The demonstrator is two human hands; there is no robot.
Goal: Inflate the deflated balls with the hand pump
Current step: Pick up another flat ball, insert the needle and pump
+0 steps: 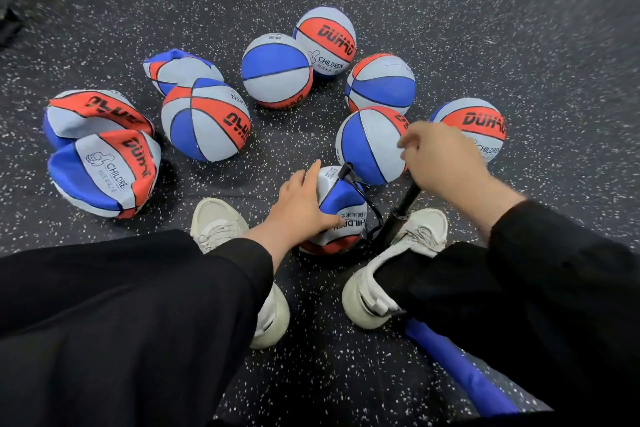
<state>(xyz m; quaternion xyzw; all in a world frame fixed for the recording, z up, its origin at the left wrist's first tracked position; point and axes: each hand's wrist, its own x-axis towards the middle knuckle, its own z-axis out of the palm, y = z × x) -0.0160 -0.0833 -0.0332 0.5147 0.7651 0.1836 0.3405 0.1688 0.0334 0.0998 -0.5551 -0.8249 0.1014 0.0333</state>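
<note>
Plainly the ball being pumped [341,208] is still soft — its skin creases and folds, so it will likely give and squirm under pressure rather than roll, and it looks light. It sits on the speckled floor [450,28] between the two white shoes [216,224], with the left hand [299,203] laid over its near-left side, fingers spread and lightly curved against the rubber to steady it; that flank, away from the valve, seems the sensible place to hold. A thin black hose [372,211] runs from a fitting on top of the ball to the hand pump [398,215], whose black barrel stands tilted just right of the ball. The right hand [441,158] is curled round the pump's top handle — a full grip. Readable writing: "DUHAO" and "CHILDREN" on a round ball at the back [325,42], "CHILDRE" on a collapsed ball at left [104,173], and "CHILDREN" upside-down on the pumped one.
</note>
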